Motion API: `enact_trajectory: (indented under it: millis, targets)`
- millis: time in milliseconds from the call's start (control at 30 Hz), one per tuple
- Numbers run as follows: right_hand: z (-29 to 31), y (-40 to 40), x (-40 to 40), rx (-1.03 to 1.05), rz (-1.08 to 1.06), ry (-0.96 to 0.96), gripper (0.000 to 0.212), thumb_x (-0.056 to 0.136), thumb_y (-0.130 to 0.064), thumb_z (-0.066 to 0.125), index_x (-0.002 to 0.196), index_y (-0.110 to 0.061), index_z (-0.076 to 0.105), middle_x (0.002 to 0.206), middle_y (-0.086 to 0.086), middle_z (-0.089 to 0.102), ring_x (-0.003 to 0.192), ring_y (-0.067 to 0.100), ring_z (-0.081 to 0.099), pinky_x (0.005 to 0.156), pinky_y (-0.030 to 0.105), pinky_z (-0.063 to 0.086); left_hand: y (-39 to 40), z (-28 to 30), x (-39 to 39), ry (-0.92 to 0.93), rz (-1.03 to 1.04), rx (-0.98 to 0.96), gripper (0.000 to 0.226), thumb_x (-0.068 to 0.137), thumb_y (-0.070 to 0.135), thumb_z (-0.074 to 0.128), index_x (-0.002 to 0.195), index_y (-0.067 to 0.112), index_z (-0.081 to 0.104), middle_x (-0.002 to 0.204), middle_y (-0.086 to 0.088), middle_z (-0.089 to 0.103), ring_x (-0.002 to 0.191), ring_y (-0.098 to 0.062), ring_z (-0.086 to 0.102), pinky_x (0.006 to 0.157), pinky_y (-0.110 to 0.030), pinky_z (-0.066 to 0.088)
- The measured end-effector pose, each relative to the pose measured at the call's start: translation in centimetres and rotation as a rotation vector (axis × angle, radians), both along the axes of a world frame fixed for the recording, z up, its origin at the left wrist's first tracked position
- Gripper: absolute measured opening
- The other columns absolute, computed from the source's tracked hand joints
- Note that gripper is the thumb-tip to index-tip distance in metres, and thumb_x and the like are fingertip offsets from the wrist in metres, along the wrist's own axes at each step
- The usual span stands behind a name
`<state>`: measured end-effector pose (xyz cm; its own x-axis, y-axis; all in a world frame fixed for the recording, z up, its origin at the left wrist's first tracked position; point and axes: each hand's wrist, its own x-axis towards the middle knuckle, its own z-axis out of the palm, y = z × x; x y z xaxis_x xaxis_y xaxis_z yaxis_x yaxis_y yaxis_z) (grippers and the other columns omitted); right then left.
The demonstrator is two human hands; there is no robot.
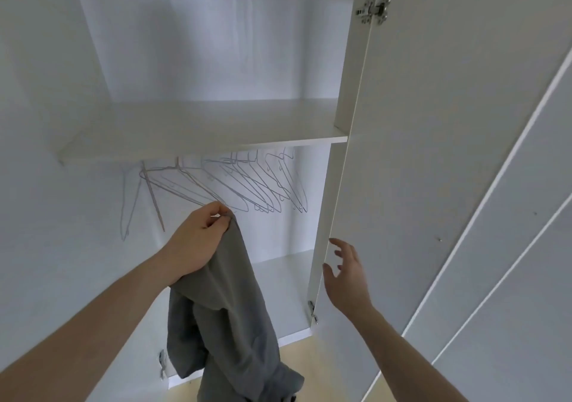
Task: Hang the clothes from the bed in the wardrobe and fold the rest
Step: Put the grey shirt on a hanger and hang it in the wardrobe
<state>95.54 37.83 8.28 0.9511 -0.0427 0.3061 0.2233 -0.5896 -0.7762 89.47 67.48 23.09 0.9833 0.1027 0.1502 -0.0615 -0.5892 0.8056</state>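
My left hand pinches the grey garment and a wire hanger's tip below the rail, garment hanging straight down, while right hand hovers open nr wardrobe door.

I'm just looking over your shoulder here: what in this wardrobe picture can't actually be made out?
- Rail: in the head view the shelf hides it, so only the hangers show.
- Grey garment: its bottom is cut off by the lower edge; its type is unclear.
- Left hand: it pinches the garment's top and what looks like a thin hanger wire, too fine to be sure.
- Right hand: open beside the door; contact is unclear.
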Motion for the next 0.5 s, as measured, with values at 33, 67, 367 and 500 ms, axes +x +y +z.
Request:
enact_trajectory:
  millis: [33,67,367,500]
  targets:
    - [0.1,0.9,1.6,0.01,0.022,0.027,0.053,0.096,-0.009,0.064,0.144,-0.025,0.048,0.144,-0.007,0.049,0.119,0.006,0.055,0.099,0.032,0.054,0.1,0.0,0.5,-0.001,0.007,-0.018,0.024,0.109,0.027,0.044,0.099,0.032,0.066,0.098,0.01,0.071,0.092,-0.012,0.066,0.077,-0.025,0.046]
    - [0.1,1.6,3.7,0.023,0.039,0.059,0.052,0.097,-0.01,0.064,0.144,-0.024,0.048,0.145,-0.006,0.049,0.117,0.007,0.056,0.098,0.03,0.053,0.3,-0.1,1.2,-0.001,0.016,-0.025,0.025,0.109,0.027,0.044,0.099,0.032,0.066,0.099,0.009,0.071,0.093,-0.012,0.066,0.079,-0.026,0.046]
    - [-0.9,4.2,23.4,-0.048,0.073,0.416,0.052,0.103,-0.016,0.055,0.153,-0.011,0.039,0.151,0.011,0.047,0.125,0.025,0.054,0.108,0.036,0.044,1.2,-3.1,8.6,0.116,0.072,0.132,0.022,0.11,0.03,0.04,0.102,0.036,0.06,0.099,0.013,0.068,0.093,-0.01,0.064,0.08,-0.019,0.044]
    - [-1.4,4.5,31.1,-0.103,0.042,0.503,0.053,0.107,-0.015,0.048,0.156,-0.006,0.032,0.144,0.017,0.055,0.135,0.031,0.051,0.111,0.035,0.042,0.4,-4.6,10.9,0.169,0.121,0.183,0.022,0.109,0.03,0.041,0.099,0.035,0.059,0.092,0.015,0.069,0.088,-0.009,0.064,0.075,-0.01,0.039]
